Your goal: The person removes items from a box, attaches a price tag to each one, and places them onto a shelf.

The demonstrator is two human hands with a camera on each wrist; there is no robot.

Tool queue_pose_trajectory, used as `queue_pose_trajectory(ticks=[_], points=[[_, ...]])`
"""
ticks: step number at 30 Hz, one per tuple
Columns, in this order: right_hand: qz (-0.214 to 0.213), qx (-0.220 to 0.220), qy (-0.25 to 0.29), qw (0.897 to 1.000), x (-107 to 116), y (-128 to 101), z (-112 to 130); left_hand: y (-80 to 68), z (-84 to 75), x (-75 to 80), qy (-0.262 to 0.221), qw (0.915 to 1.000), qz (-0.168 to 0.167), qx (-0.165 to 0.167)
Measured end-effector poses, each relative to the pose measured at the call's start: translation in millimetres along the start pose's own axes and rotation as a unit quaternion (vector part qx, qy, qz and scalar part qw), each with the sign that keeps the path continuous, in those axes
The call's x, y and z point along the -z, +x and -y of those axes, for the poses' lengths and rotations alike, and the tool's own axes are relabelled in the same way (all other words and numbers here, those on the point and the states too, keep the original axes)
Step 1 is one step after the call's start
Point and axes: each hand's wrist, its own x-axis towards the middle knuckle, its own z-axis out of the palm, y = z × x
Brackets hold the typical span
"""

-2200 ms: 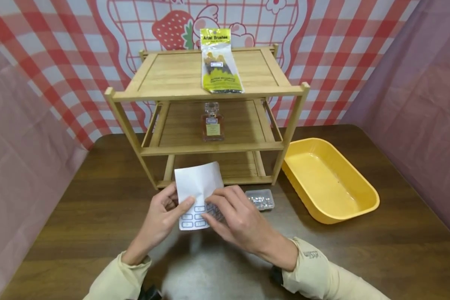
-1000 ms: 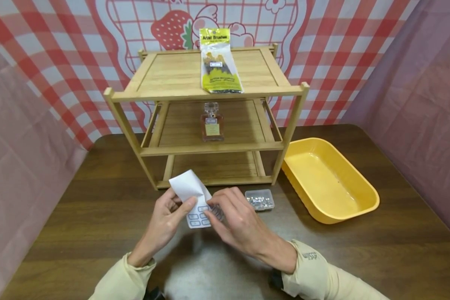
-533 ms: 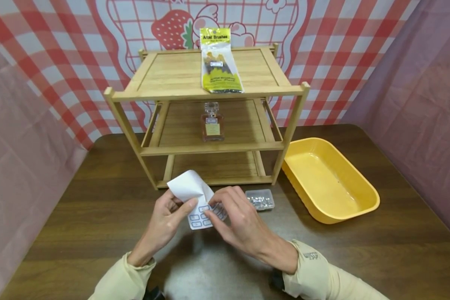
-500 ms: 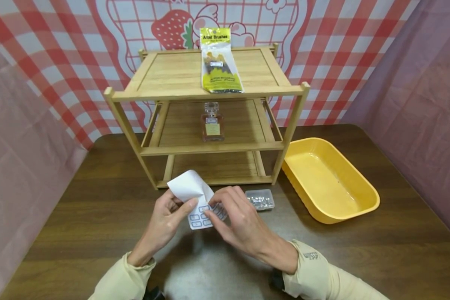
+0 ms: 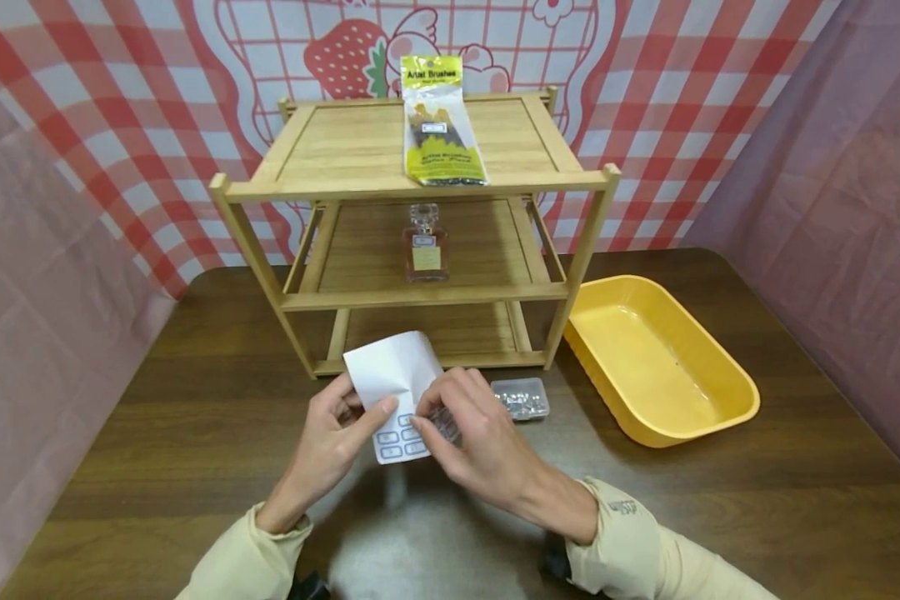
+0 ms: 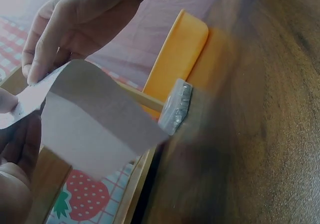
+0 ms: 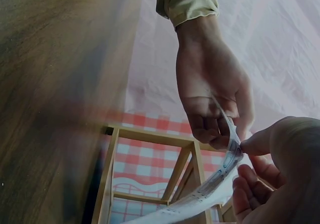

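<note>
My left hand (image 5: 330,442) grips a white sheet of stickers (image 5: 393,367), its thumb across the front and its other fingers behind. Blue-framed labels cover the lower part of this sheet; the upper part is blank. At the labels, the thumb and forefinger of my right hand (image 5: 491,446) pinch the sheet, and they hide some of its right side. In the right wrist view the sheet (image 7: 212,184) curves between both hands. Seen from the left wrist, its blank back (image 6: 95,119) hangs bent. A small clear plastic box (image 5: 521,399) with shiny bits lies just beyond the right hand.
Behind the hands stands a three-tier wooden shelf (image 5: 420,296). A pack of artist brushes (image 5: 442,125) lies on its top tier, and a perfume bottle (image 5: 425,246) stands on the middle one; each bears a small label. At right sits a yellow tray (image 5: 720,417).
The sheet was tilted and folded over about a second ago; its blank upper part now spreads wider and stands higher. Both hands stay at nearly the same spot.
</note>
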Motion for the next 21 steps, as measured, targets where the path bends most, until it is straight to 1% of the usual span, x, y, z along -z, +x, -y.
queue_pose_trajectory(ticks=[6, 10, 15, 17, 19, 21], points=[[-0.001, 0.018, -0.013, 1.000, -1.2, -0.6, -0.4, 0.6, -0.9, -0.3, 0.008, 0.9997, -0.011, 0.022], [-0.005, 0.034, -0.011, 0.999, -1.7, -1.0, -1.1, 0.7, -2.0, -0.6, 0.010, 0.9993, -0.014, 0.032], [-0.014, 0.073, 0.005, 0.997, -3.5, -1.0, -5.0, 0.9, -2.0, 0.8, 0.008, 0.9992, -0.011, 0.037], [-0.017, 0.082, 0.013, 0.996, -4.0, -0.7, -5.8, 1.1, -1.8, 1.8, 0.009, 0.9991, -0.012, 0.040], [-0.019, 0.085, 0.024, 0.996, -4.4, -0.7, -6.6, 1.3, -2.1, 2.4, 0.008, 0.9990, -0.012, 0.042], [-0.019, 0.077, 0.045, 0.996, -4.6, -0.9, -6.5, 1.3, -2.4, 3.0, 0.007, 0.9991, -0.011, 0.041]])
